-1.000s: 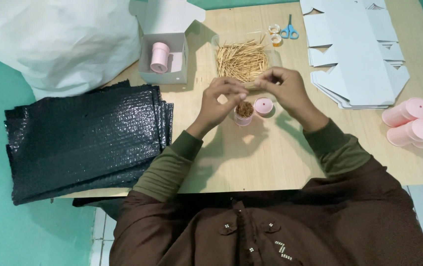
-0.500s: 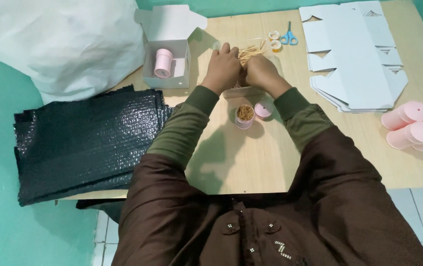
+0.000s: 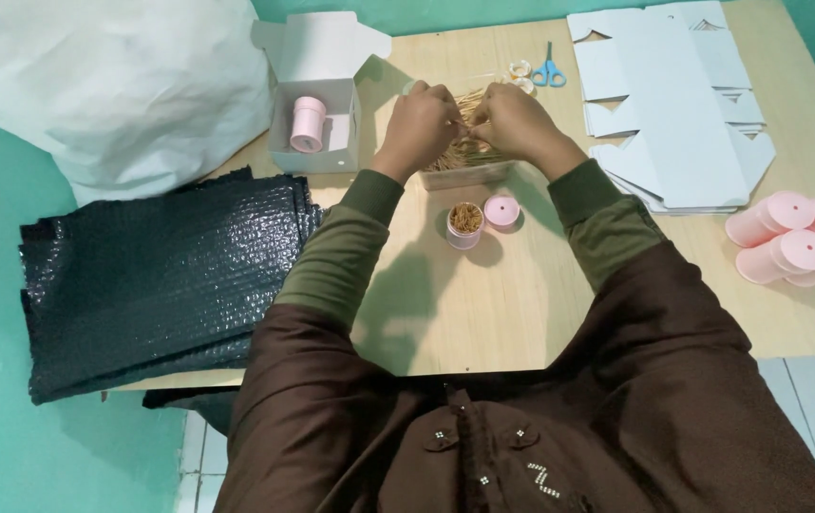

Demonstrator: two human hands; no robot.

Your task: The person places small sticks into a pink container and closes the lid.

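Wooden toothpicks (image 3: 469,152) in a clear tray are pinched by left hand (image 3: 419,128) and right hand (image 3: 519,122), fingers curled.

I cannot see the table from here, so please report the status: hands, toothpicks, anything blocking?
Left hand and right hand both in clear tray, pinching toothpicks. Open pink tub stands full, its lid beside it. Nothing blocking.
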